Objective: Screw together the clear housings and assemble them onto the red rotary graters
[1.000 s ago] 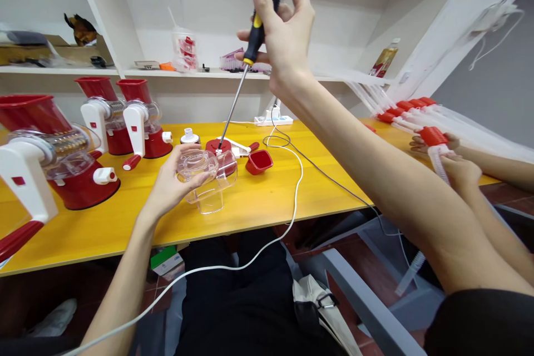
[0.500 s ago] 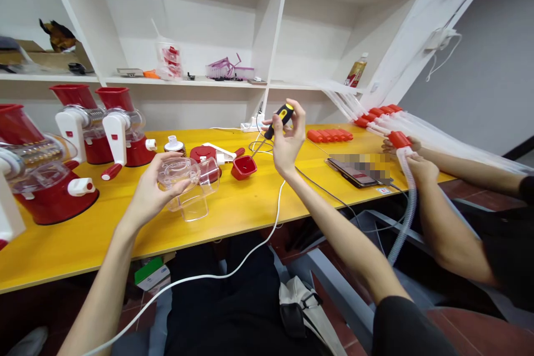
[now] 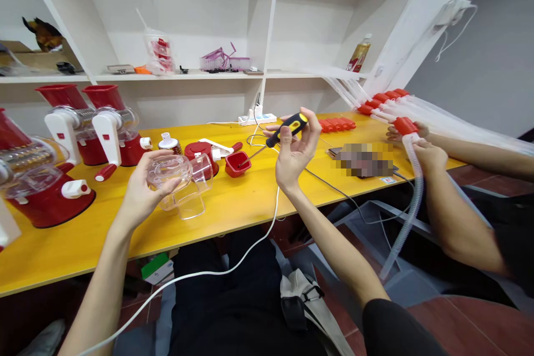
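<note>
My left hand [image 3: 139, 192] is wrapped round a clear plastic housing [image 3: 183, 181] that it holds just above the yellow table [image 3: 250, 200]. My right hand [image 3: 294, 150] grips the black and yellow handle of a screwdriver [image 3: 283, 129]; the shaft slants down to the left, its tip near a small red cup [image 3: 237, 163]. A red round base [image 3: 201, 151] with a white crank handle [image 3: 221, 148] lies behind the housing.
Three red and white grater machines [image 3: 106, 125] stand at the left of the table. A white cable [image 3: 267, 228] runs off the front edge. At the right another person's hands [image 3: 417, 147] hold a corrugated hose with a red cap [image 3: 403, 125]; a phone [image 3: 362, 161] lies nearby.
My right hand has come down from high above the table with the screwdriver, whose tip has left the red base. The shaft now lies slanted low. My left hand still holds the clear housing.
</note>
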### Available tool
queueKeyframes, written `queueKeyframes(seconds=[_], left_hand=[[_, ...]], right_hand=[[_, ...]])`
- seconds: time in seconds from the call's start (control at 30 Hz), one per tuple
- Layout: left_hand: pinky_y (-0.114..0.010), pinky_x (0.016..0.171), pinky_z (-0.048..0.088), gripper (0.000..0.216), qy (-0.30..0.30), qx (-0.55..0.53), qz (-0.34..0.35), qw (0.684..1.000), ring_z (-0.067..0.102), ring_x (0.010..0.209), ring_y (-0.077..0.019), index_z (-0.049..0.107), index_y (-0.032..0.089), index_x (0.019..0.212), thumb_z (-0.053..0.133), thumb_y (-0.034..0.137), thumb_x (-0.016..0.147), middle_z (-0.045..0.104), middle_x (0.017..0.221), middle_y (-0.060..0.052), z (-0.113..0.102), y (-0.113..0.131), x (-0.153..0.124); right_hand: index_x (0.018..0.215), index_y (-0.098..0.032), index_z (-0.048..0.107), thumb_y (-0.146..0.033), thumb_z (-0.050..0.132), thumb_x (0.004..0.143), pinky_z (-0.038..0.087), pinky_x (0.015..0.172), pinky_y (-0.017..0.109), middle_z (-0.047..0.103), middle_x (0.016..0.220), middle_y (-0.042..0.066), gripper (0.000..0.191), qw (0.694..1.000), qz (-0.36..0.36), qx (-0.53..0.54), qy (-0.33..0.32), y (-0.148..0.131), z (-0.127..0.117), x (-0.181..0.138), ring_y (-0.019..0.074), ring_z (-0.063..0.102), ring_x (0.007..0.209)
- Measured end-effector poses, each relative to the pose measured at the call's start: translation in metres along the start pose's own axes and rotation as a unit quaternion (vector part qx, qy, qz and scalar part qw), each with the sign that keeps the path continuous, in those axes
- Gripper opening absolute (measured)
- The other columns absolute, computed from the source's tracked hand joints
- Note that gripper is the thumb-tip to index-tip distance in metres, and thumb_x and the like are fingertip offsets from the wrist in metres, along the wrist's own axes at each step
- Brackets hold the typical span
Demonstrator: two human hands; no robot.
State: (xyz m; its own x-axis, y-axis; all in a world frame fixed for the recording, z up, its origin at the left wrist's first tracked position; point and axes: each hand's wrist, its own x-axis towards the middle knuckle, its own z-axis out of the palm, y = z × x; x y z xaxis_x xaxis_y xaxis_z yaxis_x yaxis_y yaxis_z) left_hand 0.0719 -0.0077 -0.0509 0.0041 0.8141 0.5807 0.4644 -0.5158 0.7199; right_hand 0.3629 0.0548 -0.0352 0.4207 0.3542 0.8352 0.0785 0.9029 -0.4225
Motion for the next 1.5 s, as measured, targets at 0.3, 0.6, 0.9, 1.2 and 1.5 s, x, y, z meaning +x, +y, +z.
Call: queueKeyframes(seconds=[0.3, 0.6, 0.9, 1.2, 1.5], left_hand=[[-0.054, 0.115, 0.048, 0.075, -0.01, 0.044, 0.005, 0.999, 0.061, 0.132, -0.0325, 0.05, 0.025, 0.138, 0.077, 0.062, 0.078, 0.061, 0.143, -0.012, 0.014, 0.009, -0.005], [-0.058, 0.122, 0.038, 0.087, -0.028, 0.105, -0.007, 0.994, 0.054, 0.14, -0.034, 0.049, 0.027, 0.144, 0.084, 0.059, 0.071, 0.054, 0.152, -0.012, 0.006, 0.023, -0.01], [-0.055, 0.124, 0.037, 0.086, -0.099, 0.022, 0.006, 0.995, 0.052, 0.142, -0.0325, 0.049, 0.03, 0.147, 0.086, 0.053, 0.073, 0.059, 0.147, -0.011, -0.011, 0.026, -0.01], [-0.049, 0.124, 0.037, 0.078, -0.133, 0.033, 0.026, 0.99, 0.049, 0.145, -0.0297, 0.048, 0.033, 0.146, 0.082, 0.052, 0.079, 0.054, 0.153, -0.007, -0.01, 0.028, -0.012], [-0.05, 0.125, 0.035, 0.077, -0.128, 0.047, 0.038, 0.99, 0.048, 0.145, -0.0299, 0.05, 0.031, 0.144, 0.083, 0.051, 0.078, 0.054, 0.153, -0.008, -0.008, 0.029, -0.012]], right_hand=[[0.119, -0.035, 0.04, -0.04, 0.065, 0.094, 0.065, 0.089, 0.049, 0.053, 0.111, -0.001, 0.036, 0.991, 0.004, 0.052, 0.119, -0.006, -0.017, 0.004, 0.0179, 0.077, 0.089], [0.117, -0.034, 0.043, -0.036, 0.065, 0.096, 0.066, 0.067, 0.033, 0.057, 0.114, -0.002, 0.031, 0.982, -0.001, 0.066, 0.177, -0.033, -0.023, 0.016, 0.018, 0.078, 0.09], [0.117, -0.033, 0.041, -0.039, 0.065, 0.094, 0.067, 0.087, 0.05, 0.066, 0.11, -0.003, 0.033, 0.982, 0.042, 0.125, 0.132, -0.061, -0.018, 0.005, 0.0207, 0.075, 0.108], [0.116, -0.032, 0.043, -0.036, 0.065, 0.095, 0.068, 0.085, 0.048, 0.069, 0.107, -0.004, 0.032, 0.981, 0.054, 0.152, 0.111, -0.072, -0.011, -0.006, 0.0178, 0.077, 0.101], [0.117, -0.03, 0.043, -0.037, 0.066, 0.095, 0.07, 0.079, 0.042, 0.067, 0.102, -0.004, 0.032, 0.981, 0.064, 0.159, 0.096, -0.073, -0.01, -0.009, 0.0129, 0.075, 0.088]])
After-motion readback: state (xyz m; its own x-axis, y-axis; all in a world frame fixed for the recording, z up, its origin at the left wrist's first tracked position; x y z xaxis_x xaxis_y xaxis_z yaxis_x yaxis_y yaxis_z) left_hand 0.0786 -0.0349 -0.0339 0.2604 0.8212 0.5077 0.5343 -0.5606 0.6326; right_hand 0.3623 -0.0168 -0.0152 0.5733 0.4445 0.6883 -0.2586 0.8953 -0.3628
